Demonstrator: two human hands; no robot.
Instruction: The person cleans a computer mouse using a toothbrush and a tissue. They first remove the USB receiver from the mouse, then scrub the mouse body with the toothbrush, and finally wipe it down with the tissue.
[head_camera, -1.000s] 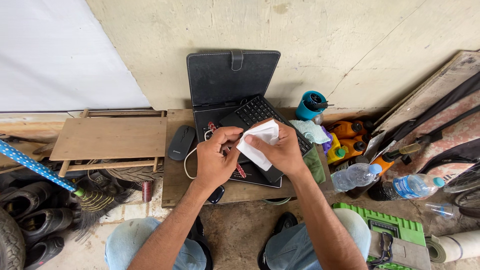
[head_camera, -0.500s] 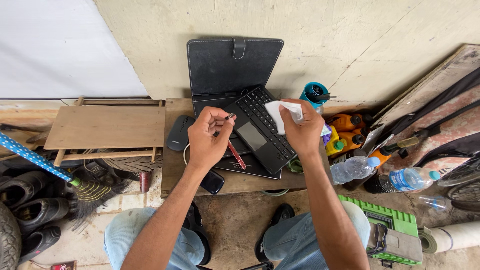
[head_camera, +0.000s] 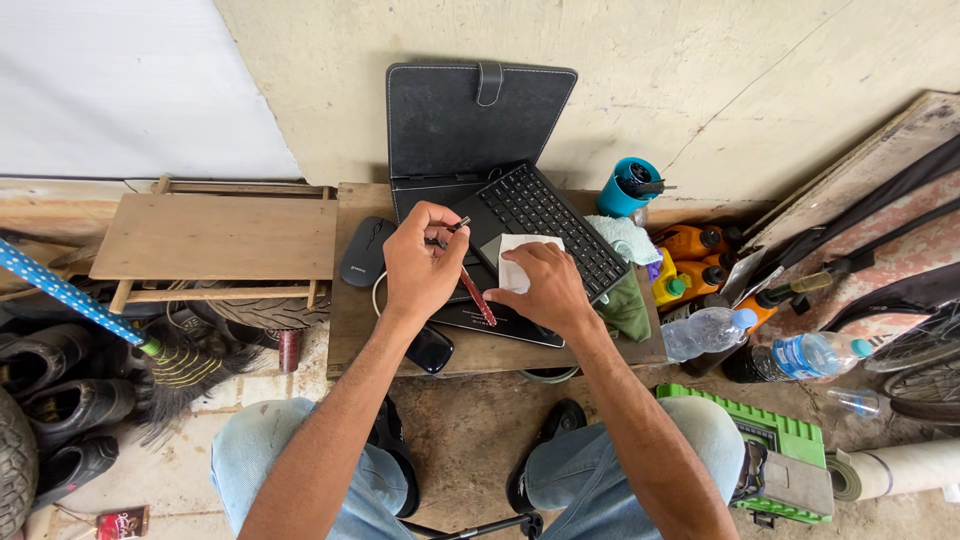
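The white cloth (head_camera: 522, 268) lies flat on the touchpad end of the black keyboard (head_camera: 540, 222), which rests tilted on its open case (head_camera: 480, 120) atop the wooden bench (head_camera: 352, 330). The right hand (head_camera: 545, 290) presses the cloth down, fingers closed over its lower edge. The left hand (head_camera: 420, 265) pinches a small dark-tipped tool (head_camera: 450, 232) (its kind cannot be told) just beside the keyboard's left corner.

Risk: hard pressure on the unsupported, tilted keyboard may flex it or slide it toward the bench edge. The cloth looks folded, clean and thin. A mouse (head_camera: 362, 253) sits left; bottles (head_camera: 700, 335) stand right.
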